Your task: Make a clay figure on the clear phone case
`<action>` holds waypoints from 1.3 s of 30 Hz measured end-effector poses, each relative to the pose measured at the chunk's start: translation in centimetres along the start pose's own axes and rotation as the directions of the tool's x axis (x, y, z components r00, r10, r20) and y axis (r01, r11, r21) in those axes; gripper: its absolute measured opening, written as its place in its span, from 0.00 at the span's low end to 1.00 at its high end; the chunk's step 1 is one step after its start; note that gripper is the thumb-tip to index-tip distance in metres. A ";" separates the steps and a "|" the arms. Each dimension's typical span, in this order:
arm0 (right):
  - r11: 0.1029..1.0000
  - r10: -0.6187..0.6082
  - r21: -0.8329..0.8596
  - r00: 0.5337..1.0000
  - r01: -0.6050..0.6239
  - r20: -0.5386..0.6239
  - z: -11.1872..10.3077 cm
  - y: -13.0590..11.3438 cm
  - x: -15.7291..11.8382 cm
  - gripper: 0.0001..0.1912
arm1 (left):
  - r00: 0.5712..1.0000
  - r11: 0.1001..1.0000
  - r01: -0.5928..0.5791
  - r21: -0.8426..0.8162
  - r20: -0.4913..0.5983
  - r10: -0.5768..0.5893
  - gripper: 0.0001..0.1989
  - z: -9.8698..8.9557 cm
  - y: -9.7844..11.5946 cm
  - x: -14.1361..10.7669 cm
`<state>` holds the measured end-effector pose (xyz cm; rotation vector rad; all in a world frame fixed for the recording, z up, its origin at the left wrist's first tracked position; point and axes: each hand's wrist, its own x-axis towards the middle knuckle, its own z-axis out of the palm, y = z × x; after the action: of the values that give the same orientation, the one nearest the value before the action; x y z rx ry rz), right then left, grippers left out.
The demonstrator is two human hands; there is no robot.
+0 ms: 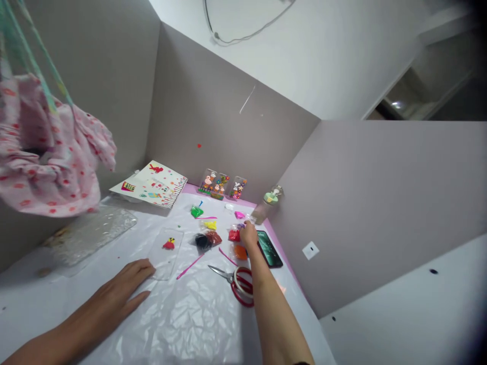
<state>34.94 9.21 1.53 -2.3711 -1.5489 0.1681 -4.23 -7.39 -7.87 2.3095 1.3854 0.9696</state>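
My left hand (131, 284) lies flat on the plastic-covered table, its fingertips at the lower corner of a clear phone case (163, 263). On that case sits a small red clay figure (169, 244) with yellow and black on top. At the far right of the table, my right hand (248, 235) has its fingers bent down and closed on a small bag of purple clay (241, 226); the fingertips are partly hidden. Bags of red clay (234, 235) and orange clay (240, 252) lie beside it. Red-handled scissors (228, 276) lie partly behind my right forearm.
Bags of green (197, 211), yellow (210, 225), black (202, 242) and brown clay (213, 238) lie mid-table, with pink modelling tools (190, 266). A phone (269, 249) rests at right. Decorated cases (213, 183) and a bottle (262, 209) stand behind. Pink cloth (49, 152) hangs at left.
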 end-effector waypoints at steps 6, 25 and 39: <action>0.982 0.001 0.188 0.996 0.016 -0.091 -1.3 -1.1 -1.1 0.19 | 0.999 0.995 -0.007 -0.098 -0.050 0.002 0.19 -1.1 1.7 -0.4; 0.479 -0.454 0.638 0.792 0.603 -0.408 2.5 -0.4 -32.3 0.24 | 0.997 0.905 0.067 -0.420 -0.001 -0.074 0.09 -4.5 11.7 -3.5; 0.483 -0.532 0.535 0.718 0.693 -0.449 -0.7 -1.2 -34.4 0.27 | 0.956 0.790 0.284 -0.544 0.230 -0.185 0.15 -5.9 12.5 -4.4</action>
<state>19.94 -21.79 0.29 -1.1175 -1.7330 0.2365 -1.18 -18.01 1.55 1.6788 1.0847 0.9301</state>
